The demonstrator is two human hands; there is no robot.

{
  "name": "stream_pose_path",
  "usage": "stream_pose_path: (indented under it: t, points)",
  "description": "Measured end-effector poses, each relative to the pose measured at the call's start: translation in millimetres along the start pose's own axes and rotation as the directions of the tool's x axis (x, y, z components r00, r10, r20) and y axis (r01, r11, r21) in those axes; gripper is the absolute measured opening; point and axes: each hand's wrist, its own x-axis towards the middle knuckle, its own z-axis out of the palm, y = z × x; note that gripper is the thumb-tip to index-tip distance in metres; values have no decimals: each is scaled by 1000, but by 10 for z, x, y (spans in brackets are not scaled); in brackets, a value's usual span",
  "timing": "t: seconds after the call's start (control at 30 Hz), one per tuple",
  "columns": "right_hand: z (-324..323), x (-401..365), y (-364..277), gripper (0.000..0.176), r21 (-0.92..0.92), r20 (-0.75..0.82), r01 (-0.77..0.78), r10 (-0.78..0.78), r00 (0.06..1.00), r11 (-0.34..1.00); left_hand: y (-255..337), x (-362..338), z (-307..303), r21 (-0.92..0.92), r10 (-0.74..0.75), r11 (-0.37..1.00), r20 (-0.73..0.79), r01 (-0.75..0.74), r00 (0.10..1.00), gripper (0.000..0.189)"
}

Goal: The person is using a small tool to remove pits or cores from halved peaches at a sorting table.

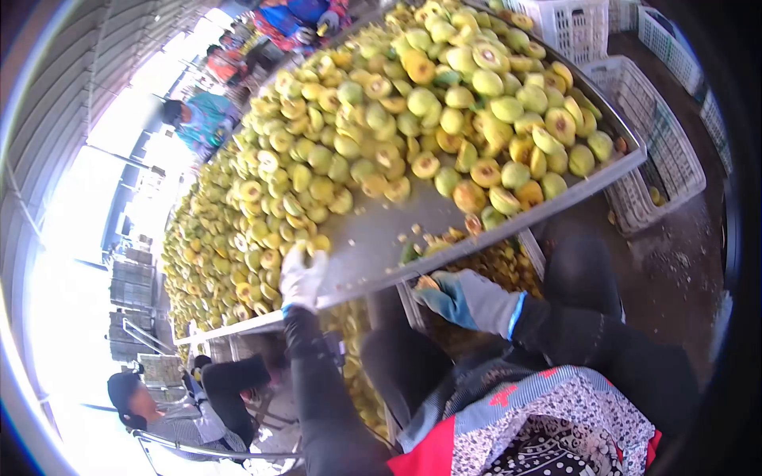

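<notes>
My left hand (304, 279), in a white glove, reaches over the near edge of the metal table (365, 250). Its fingers are apart, with the tips against a yellow-green fruit half (320, 243) at the rim of the heap. My right hand (470, 300), in a grey and blue glove, is closed just below the table's edge. A small brownish bit (427, 282) shows at its fingertips, too small to name. The heap of fruit halves (373, 119), peach-like with brown hollows in some, covers much of the table. Small scraps (413, 234) lie near the edge.
Under the table, between my legs, pieces of fruit (500, 266) fill a container. White plastic crates (651, 135) stand at the right. A seated person (175, 412) is at the lower left, and other people (202, 119) sit along the far side.
</notes>
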Motion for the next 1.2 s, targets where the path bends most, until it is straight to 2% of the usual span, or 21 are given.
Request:
stream_pose_path:
  t: [0.07, 0.13, 0.17, 0.23, 0.27, 0.33, 0.37, 0.4, 0.43, 0.47, 0.57, 0.67, 0.7, 0.8, 0.9, 0.97, 1.03, 1.1, 1.2]
  points:
    - [-70, 17, -109, 40, 28, -23, -36, 36, 999, 999, -228, 366, 408, -76, -105, 990, 162, 118, 981, 64]
    - [-74, 11, -103, 37, 44, -30, -70, 71, 997, 997, -128, 362, 674, 163, -135, 979, 80, 121, 988, 67]
    - [-59, 37, -72, 37, 45, -26, -76, 77, 997, 996, -40, 408, 750, 161, -168, 973, 2, 165, 986, 61]
    - [-61, 66, -62, 37, 26, 0, -99, 99, 995, 995, 3, 474, 729, 162, -214, 968, 123, 193, 969, 52]
    - [-62, 71, -76, 38, 39, -28, -44, 45, 999, 998, 72, 443, 701, 165, -238, 964, 190, 208, 952, 48]
    - [-42, 61, -62, 39, 61, -84, 43, -38, 996, 997, 17, 349, 647, 68, -51, 997, 141, 42, 989, 36]
    - [-8, 66, -42, 36, 67, -120, 83, -74, 990, 994, -32, 342, 631, -286, -35, 953, 220, 99, 975, 34]
    - [-8, 51, -76, 38, 116, -108, 56, -44, 993, 992, 113, 258, 556, -601, -28, 766, 326, 230, 945, 35]
    - [-16, 45, -121, 39, 165, -95, 26, -10, 995, 986, 259, 175, 482, -795, -19, 468, 428, 387, 903, 35]
    - [-26, 57, -152, 41, 213, -85, 5, 14, 996, 977, 642, 9, 153, -836, 15, 78, 546, 543, 838, 36]
    - [-39, 100, -152, 42, 227, -118, 87, -61, 991, 970, 1251, -408, -77, -859, 94, 63, 512, 508, 854, 50]
    - [-58, 74, -196, 42, 264, -151, 131, -93, 984, 956, 1515, -646, 62, -882, 104, 85, 470, 463, 877, 55]
    - [-90, 52, -205, 41, 242, -141, 109, -76, 987, 964, 1636, -720, 92, -882, 55, 17, 471, 471, 880, 59]
    - [-187, -13, -247, 40, 177, -108, 52, -33, 994, 983, 1778, -850, 152, -922, 39, 60, 386, 383, 922, 57]
    - [-154, 5, -123, 40, 144, -107, 54, -38, 994, 988, 1815, -921, 283, -940, 61, 310, 171, 145, 983, 56]
    - [-72, 19, -55, 42, 257, -148, 93, -56, 987, 962, 1865, -953, 302, -919, 64, 392, 85, 53, 994, 54]
    - [70, 30, 10, 43, 418, -134, 83, -29, 991, 905, 1960, -1004, 262, -933, 3, 354, 73, 68, 997, 53]
    - [177, 42, 23, 45, 611, -59, 17, 24, 998, 791, 2101, -1054, 210, -965, -105, 220, 118, 139, 987, 52]
    - [136, 10, 21, 32, 599, 80, -80, 40, 996, 797, 2154, -1147, 296, -981, -159, 175, 51, 79, 986, 51]
